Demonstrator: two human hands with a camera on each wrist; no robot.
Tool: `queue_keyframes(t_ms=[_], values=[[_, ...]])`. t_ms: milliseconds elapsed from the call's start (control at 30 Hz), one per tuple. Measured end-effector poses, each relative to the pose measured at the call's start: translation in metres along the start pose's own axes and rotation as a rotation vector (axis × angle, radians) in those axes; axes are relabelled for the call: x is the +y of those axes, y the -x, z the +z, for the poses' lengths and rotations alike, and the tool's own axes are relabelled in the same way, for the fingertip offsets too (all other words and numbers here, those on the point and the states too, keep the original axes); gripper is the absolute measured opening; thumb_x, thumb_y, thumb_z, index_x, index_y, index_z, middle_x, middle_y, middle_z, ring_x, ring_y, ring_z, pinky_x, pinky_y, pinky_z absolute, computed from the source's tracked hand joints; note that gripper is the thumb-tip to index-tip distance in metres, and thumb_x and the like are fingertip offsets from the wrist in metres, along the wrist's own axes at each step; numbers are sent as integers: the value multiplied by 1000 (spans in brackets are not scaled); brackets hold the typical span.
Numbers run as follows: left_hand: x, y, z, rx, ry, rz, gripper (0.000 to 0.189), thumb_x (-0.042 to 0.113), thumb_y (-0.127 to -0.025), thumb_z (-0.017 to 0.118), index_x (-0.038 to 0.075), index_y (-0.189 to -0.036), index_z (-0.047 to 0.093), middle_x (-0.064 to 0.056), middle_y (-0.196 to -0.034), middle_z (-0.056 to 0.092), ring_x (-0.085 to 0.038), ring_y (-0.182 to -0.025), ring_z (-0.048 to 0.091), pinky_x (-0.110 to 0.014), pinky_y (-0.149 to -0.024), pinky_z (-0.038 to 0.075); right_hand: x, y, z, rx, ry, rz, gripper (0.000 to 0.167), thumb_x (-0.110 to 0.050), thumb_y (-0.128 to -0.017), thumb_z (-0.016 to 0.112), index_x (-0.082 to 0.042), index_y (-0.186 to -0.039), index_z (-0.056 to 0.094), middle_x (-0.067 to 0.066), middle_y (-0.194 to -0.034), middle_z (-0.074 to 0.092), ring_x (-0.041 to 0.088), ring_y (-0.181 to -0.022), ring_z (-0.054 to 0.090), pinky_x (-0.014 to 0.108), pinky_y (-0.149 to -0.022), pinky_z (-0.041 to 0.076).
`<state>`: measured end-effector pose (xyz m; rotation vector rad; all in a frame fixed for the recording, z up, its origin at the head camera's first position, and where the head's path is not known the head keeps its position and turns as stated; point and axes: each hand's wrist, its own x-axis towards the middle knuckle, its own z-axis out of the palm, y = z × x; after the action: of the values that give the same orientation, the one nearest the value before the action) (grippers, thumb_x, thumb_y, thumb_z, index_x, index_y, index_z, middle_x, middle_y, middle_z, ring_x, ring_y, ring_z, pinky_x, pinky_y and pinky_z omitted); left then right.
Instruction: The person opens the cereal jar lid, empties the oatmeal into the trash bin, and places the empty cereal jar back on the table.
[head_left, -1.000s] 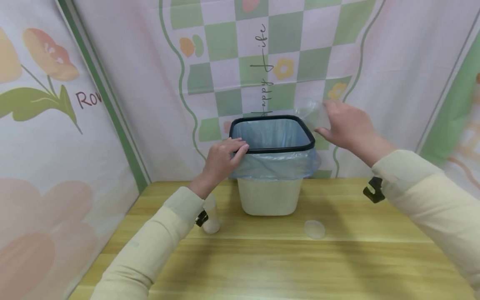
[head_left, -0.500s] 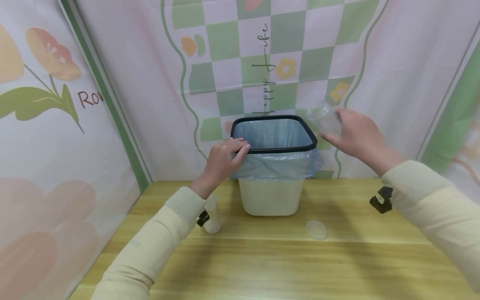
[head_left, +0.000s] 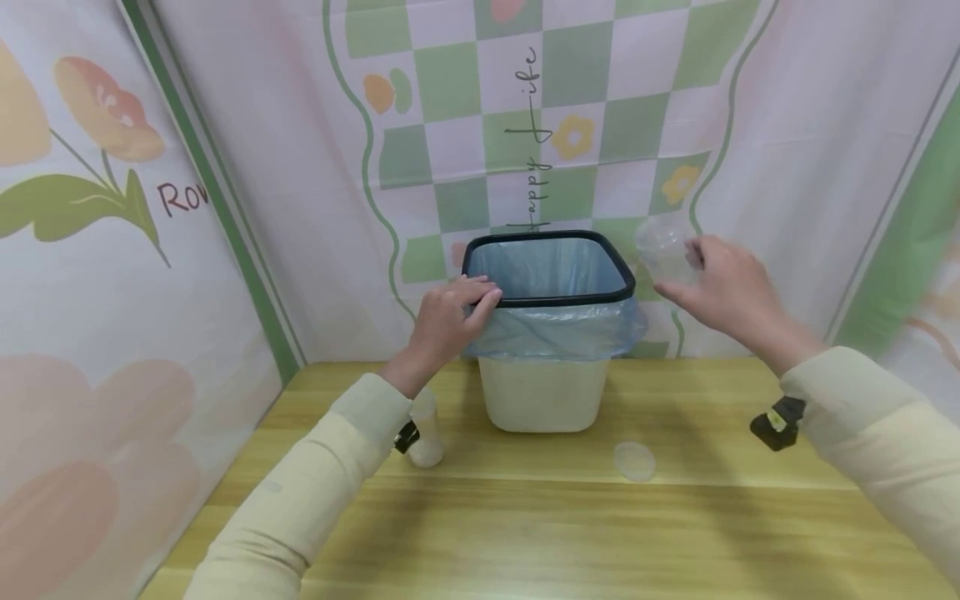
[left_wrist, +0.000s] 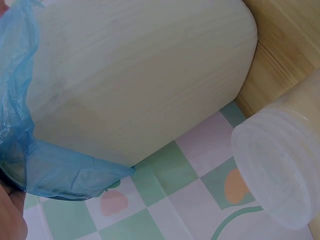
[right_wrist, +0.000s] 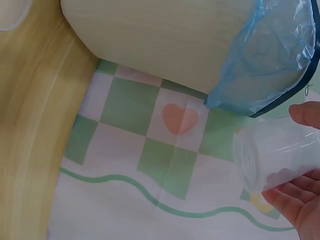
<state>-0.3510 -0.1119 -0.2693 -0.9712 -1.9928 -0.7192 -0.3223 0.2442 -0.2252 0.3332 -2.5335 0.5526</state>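
Observation:
My left hand [head_left: 453, 317] grips the left front part of the black rim of a cream trash bin [head_left: 543, 396]. A blue bin liner [head_left: 558, 329] is folded out over the bin's sides. To the right of the bin, my right hand [head_left: 731, 287] holds a clear plastic jar [head_left: 666, 250] in the air, tilted. In the right wrist view, fingers and thumb clasp this jar [right_wrist: 275, 150] from opposite sides, its round end facing away from the palm. Some fingers show through the clear wall. The bin's bottom inside is hidden.
A second clear jar [head_left: 425, 437] with a whitish cap stands under my left wrist, partly covered by the sleeve. A round translucent lid [head_left: 634, 461] lies flat on the wooden table [head_left: 517, 533], right of the bin. Behind the bin hangs a checked curtain [head_left: 450, 150].
My right hand has moved right and down with the clear jar, away from the bin's rim. My left hand stays on the rim. The view has shifted very slightly.

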Motion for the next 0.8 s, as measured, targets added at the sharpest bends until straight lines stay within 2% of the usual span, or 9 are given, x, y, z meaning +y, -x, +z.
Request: queue_keyframes(t_ms=[133, 267, 400, 633, 800], values=[[1, 0, -1, 1, -5, -2, 19, 15, -94, 64, 2, -102, 76, -10, -99, 73, -23, -106, 66, -37, -101, 44, 3, 8, 4, -25, -43, 37, 57, -34, -85, 74, 10, -110, 47, 26, -98, 51, 41, -86, 49, 52, -69, 42], [1, 0, -1, -3, -11, -5, 20, 16, -95, 64, 2, -102, 76, -10, -99, 73, -23, -106, 66, -35, -102, 44, 5, 15, 7, -55, -84, 65, 64, -34, -85, 74, 12, -119, 46, 32, -110, 52, 47, -98, 51, 59, -78, 45], [1, 0, -1, -5, -10, -7, 20, 16, -94, 64, 2, -102, 76, -10, -99, 73, -23, -106, 66, -35, -102, 44, 7, 22, 11, -81, -109, 76, 69, -37, -86, 73, 13, -124, 44, 33, -115, 50, 49, -103, 49, 62, -82, 43], [1, 0, 0, 0, -8, -2, 19, 16, -95, 64, 2, -101, 76, -10, -99, 73, -23, -106, 66, -36, -102, 44, 10, 32, 16, -97, -152, 96, 72, -41, -86, 73, 13, -124, 42, 33, -117, 50, 49, -107, 48, 64, -86, 42], [1, 0, -1, -3, -7, 0, 19, 15, -95, 64, 2, -101, 76, -10, -99, 73, -23, -106, 66, -36, -102, 44, 10, 42, 20, -112, -181, 118, 75, -49, -87, 69, 11, -122, 42, 31, -116, 50, 48, -107, 47, 63, -86, 43]])
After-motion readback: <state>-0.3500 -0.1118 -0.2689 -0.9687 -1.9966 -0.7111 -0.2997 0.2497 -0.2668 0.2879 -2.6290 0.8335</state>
